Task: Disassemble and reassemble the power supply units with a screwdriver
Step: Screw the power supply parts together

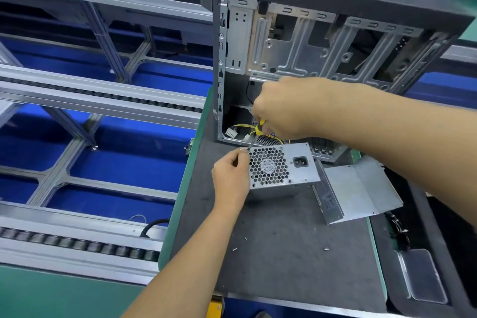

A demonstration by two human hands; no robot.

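Power supply [281,168] on worktop [271,253]: left hand [231,175] grips its corner; right hand [281,108] grips screwdriver [256,134], tip at top-left corner.

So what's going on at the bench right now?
A person is working on a power supply unit on the dark mat. The right hand grips a screwdriver, tip at the unit's top-left corner, where the left hand steadies it. Loose screws lie on the mat; an open computer case stands behind.

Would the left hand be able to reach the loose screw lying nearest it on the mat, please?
Probably yes: the screw lies on open mat just beside the left forearm, nothing covering it, though the left hand now steadies the power supply.
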